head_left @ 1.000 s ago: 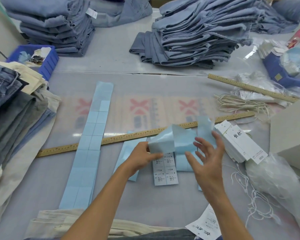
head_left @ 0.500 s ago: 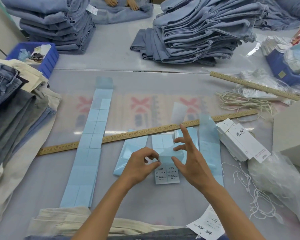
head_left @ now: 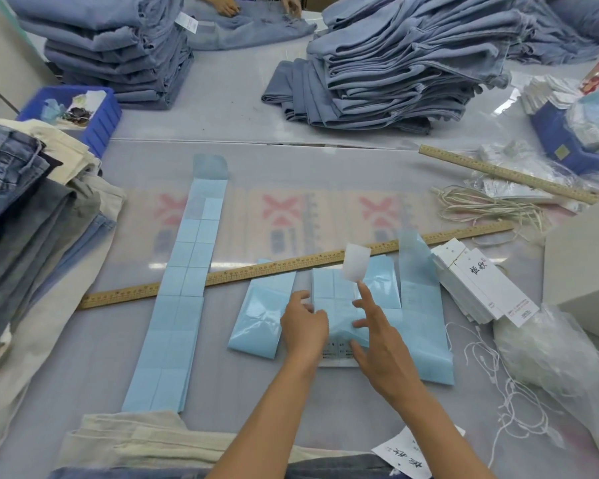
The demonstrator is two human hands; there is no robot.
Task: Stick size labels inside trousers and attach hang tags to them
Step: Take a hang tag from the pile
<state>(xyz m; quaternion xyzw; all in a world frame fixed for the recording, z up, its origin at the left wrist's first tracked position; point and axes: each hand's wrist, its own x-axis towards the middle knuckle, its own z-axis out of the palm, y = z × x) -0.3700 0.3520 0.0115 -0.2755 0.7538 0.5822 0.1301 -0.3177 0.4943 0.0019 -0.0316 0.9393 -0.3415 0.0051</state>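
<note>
The head view looks down on a grey desk [head_left: 222, 112]. Far beyond both hands, two stacks of folded blue trousers [head_left: 395, 63] rest on it. Left of the left hand, a pile of denim and cream trousers [head_left: 32, 209] hangs over the desk edge, and a cream pair [head_left: 135, 440] lies nearest the person, under the forearms. A long strip of light-blue label backing [head_left: 180, 288] runs away from the person, well left of the left hand. A wooden ruler [head_left: 256, 271] lies crosswise just beyond the hands, over that strip. More light-blue label sheets [head_left: 339, 292] lie directly under and around both hands, with a printed white size label sheet [head_left: 336, 354] showing between the wrists. To the right of the right hand sits a stack of white hang tags [head_left: 481, 288], with loose white strings [head_left: 491, 375] beside it and a bundle of cream cords [head_left: 481, 205] beyond.

The left hand [head_left: 303, 326] rests on the blue sheets, fingers curled, pinching their edge. The right hand [head_left: 377, 344] is spread with relaxed fingers, its forefinger [head_left: 365, 295] raised, and a small white label [head_left: 355, 262] sits at that fingertip, lifted off the desk.
</note>
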